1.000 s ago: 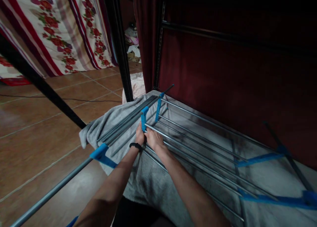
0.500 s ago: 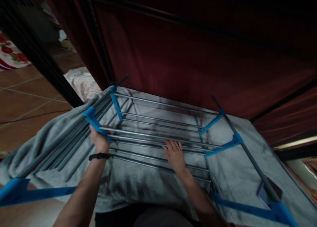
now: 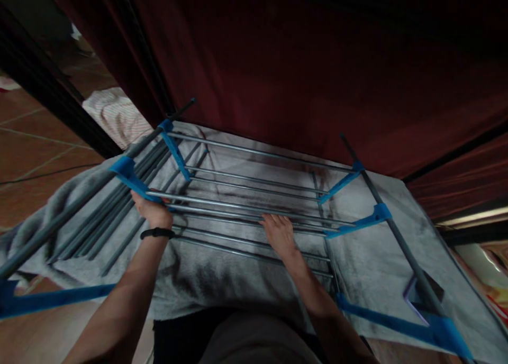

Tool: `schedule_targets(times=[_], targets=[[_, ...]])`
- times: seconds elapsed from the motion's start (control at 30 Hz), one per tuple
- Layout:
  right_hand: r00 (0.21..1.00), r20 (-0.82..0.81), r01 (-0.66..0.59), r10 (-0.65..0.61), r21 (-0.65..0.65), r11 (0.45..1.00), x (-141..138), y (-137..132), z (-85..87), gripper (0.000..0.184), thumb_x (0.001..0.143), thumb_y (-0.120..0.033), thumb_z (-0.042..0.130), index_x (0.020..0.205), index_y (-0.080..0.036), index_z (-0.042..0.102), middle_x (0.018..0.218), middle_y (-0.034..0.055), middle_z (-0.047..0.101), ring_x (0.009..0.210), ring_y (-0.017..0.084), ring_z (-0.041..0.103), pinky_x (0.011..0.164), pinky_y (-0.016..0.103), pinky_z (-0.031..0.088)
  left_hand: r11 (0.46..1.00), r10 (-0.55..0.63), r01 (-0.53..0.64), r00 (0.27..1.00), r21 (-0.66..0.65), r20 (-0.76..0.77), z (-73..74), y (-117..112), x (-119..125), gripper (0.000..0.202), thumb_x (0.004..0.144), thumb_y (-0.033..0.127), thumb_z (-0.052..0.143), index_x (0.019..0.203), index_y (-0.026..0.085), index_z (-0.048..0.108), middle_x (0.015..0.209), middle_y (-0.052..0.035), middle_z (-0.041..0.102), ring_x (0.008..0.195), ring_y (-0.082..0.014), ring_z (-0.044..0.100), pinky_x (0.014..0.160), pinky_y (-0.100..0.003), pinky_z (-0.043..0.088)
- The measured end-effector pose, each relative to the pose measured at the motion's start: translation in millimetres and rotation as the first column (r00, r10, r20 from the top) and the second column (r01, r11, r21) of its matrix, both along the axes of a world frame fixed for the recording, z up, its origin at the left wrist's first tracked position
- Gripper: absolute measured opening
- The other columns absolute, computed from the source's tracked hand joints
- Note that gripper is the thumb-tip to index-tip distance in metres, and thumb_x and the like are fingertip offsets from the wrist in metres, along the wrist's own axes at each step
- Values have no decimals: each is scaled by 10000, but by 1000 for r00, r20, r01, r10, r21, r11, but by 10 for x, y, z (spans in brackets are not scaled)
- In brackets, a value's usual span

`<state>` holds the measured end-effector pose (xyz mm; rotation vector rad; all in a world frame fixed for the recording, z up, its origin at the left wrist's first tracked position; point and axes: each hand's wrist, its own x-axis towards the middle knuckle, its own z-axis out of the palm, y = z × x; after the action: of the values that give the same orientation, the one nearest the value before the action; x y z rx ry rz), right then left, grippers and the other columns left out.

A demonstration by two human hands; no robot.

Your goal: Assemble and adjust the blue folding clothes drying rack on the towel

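A drying rack [image 3: 254, 184] with grey metal rods and blue plastic joints stands in front of me, over a grey towel [image 3: 222, 279] spread beneath the rods. My left hand [image 3: 153, 211], with a black band on the wrist, is closed round a rod next to a blue joint [image 3: 129, 174] at the rack's left side. My right hand [image 3: 278, 231] lies on the towel under the middle rods, fingers stretched out flat.
A dark red cloth wall [image 3: 301, 73] rises right behind the rack. Brown floor tiles [image 3: 24, 157] and a pale striped cloth [image 3: 115, 115] lie to the left past a black post [image 3: 47, 99]. A phone-like slab [image 3: 420, 295] rests on the towel at the right.
My right hand has slid from beside the left hand to the middle of the rack and now lies flat. My view has swung right and slightly down.
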<state>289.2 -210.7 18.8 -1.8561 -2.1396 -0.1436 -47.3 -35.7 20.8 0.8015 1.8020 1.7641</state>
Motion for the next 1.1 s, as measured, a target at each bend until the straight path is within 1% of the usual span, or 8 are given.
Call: schedule_targets(times=[0.17, 0.33, 0.47, 0.53, 0.63, 0.77, 0.9, 1.1], targets=[[999, -37, -7, 7, -4, 1000, 18, 18, 12, 225, 1056, -333, 521, 1143, -234, 704, 1027, 50, 747, 927, 190, 644, 872, 337, 416, 998, 34, -27, 992, -58, 124, 47, -70, 37, 444, 1027, 396, -5, 811, 211, 336, 641, 36, 375, 563, -84, 421, 528, -238, 380], [992, -120, -18, 31, 110, 994, -52, -151, -25, 307, 1064, -289, 464, 1288, -198, 653, 1213, 110, 700, 1093, 226, 600, 969, 384, 405, 999, 39, -40, 997, 12, 70, 96, -266, 53, 455, 1053, 407, 109, 786, 185, 403, 736, -4, 486, 659, -101, 472, 642, -263, 424], [964, -257, -23, 63, 154, 988, -115, -522, -221, 319, 1064, -212, 401, 1263, -212, 651, 1229, 97, 685, 1117, 215, 589, 963, 378, 416, 985, 121, -108, 988, 133, -97, -33, -772, 48, 321, 1026, 382, 348, 862, 175, 531, 909, -36, 567, 910, -159, 547, 901, -306, 455], [962, -266, -37, 59, 85, 996, -112, -679, -350, 298, 1058, -205, 412, 1234, -205, 651, 1172, 95, 696, 1101, 224, 593, 946, 388, 424, 991, 21, 18, 958, 134, -285, -174, -1130, 78, 266, 999, 399, 451, 920, 188, 594, 958, -59, 599, 979, -197, 570, 964, -352, 453], [968, -248, -44, 38, -22, 999, -67, -775, -493, 251, 1035, -226, 479, 1217, -202, 650, 1151, 100, 689, 1093, 244, 596, 933, 413, 437, 952, -259, 307, 790, -8, -556, -390, -1614, 172, 233, 995, 380, 487, 975, 212, 647, 1052, -95, 637, 1046, -237, 597, 990, -409, 477], [966, -255, -60, 34, -93, 994, -16, -711, -514, 182, 993, -170, 516, 1053, -219, 682, 1058, 74, 694, 1035, 234, 622, 908, 398, 457, 820, -499, 503, 397, -272, -770, -518, -1914, 298, 291, 997, 304, 470, 1187, 219, 673, 1273, -125, 656, 1197, -285, 599, 1054, -484, 477], [979, -200, -56, 32, -117, 992, -61, -694, -410, 191, 970, -103, 519, 980, -213, 674, 1013, 77, 705, 963, 234, 646, 886, 389, 474, 758, -494, 558, 154, -337, -855, -478, -1915, 327, 401, 987, 214, 443, 1343, 218, 627, 1355, -116, 653, 1280, -278, 588, 1157, -501, 409], [986, -158, -75, 50, -154, 985, -173, -801, -128, 138, 1013, -170, 538, 1080, -209, 652, 1045, 51, 714, 997, 211, 649, 937, 364, 472, 665, -369, 699, 1, -263, -929, -383, -1793, 308, 440, 981, 208, 458, 1398, 255, 590, 1273, -88, 708, 1204, -265, 645, 1173, -518, 372]])
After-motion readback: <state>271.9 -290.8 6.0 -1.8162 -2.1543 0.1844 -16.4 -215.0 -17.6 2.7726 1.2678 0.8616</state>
